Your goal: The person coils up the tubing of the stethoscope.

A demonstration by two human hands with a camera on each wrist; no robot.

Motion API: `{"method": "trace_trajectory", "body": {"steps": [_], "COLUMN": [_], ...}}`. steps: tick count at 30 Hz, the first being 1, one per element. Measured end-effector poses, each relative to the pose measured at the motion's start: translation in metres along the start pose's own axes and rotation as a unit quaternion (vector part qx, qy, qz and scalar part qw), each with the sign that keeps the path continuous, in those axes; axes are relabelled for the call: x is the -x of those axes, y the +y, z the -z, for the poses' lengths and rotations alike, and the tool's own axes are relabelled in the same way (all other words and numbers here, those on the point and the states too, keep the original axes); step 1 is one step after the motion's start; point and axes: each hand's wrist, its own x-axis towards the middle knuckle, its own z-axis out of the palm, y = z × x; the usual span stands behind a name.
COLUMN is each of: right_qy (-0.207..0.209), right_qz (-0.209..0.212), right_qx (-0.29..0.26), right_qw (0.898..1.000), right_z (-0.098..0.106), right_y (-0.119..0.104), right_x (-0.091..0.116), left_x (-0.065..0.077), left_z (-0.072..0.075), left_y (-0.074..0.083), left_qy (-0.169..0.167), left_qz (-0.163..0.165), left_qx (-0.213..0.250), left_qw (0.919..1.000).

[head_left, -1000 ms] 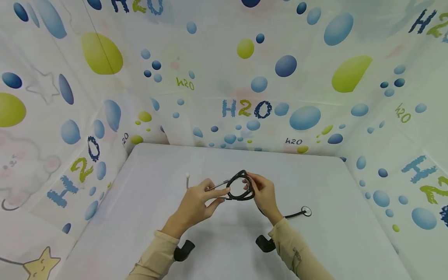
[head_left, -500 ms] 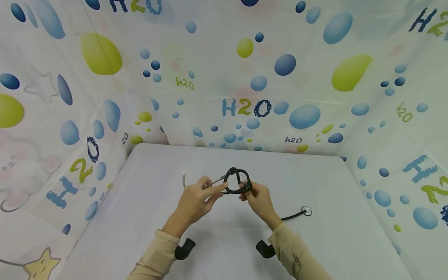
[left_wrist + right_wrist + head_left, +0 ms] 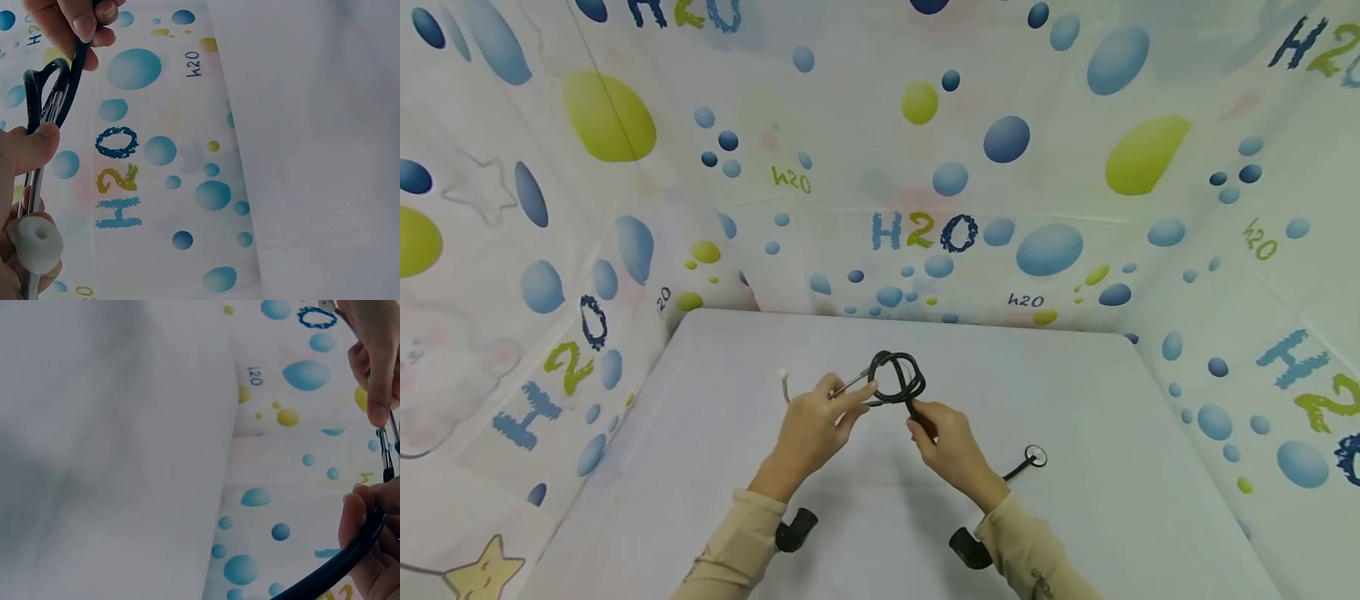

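The fingers [image 3: 856,398] of the left hand [image 3: 808,427] pinch the metal tubes [image 3: 852,382] of a stethoscope [image 3: 917,384]; those of the right hand [image 3: 953,446] curl round its black tubing [image 3: 337,567], looped between them above the white desk [image 3: 1037,375].

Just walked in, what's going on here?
A person is handling a black-tubed stethoscope with both bare hands. The left hand grips the silver metal ear tubes; the right hand pinches the flexible black tubing just below its loops. The loops are held up over a white table. The round, black-rimmed chest piece shows beyond the right wrist.
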Motion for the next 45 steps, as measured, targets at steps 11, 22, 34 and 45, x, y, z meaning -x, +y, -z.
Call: {"method": "trace_trajectory", "body": {"steps": [11,22,34,45], "right_qy": [-0.056,-0.065,-0.171,-0.149], "right_qz": [-0.029,-0.024,-0.100,-0.117], "right_qx": [0.038,0.194,0.244,0.184], "right_qw": [0.997,0.978,0.949,0.964], "right_z": [-0.003,0.017,0.033,0.045], "right_y": [-0.015,-0.035,-0.049,-0.049], "right_x": [0.002,-0.008,-0.018,-0.009], "left_x": [-0.002,-0.004,0.001,0.003], "left_z": [-0.004,-0.002,-0.002,0.004], "left_y": [0.004,0.009,0.009,-0.002], "left_qy": [0.006,-0.012,-0.052,-0.052], "left_qz": [0.008,0.028,0.062,0.089], "left_qx": [-0.019,-0.066,-0.090,-0.101], "left_qw": [0.9998,0.9974,0.9926,0.9895]}}
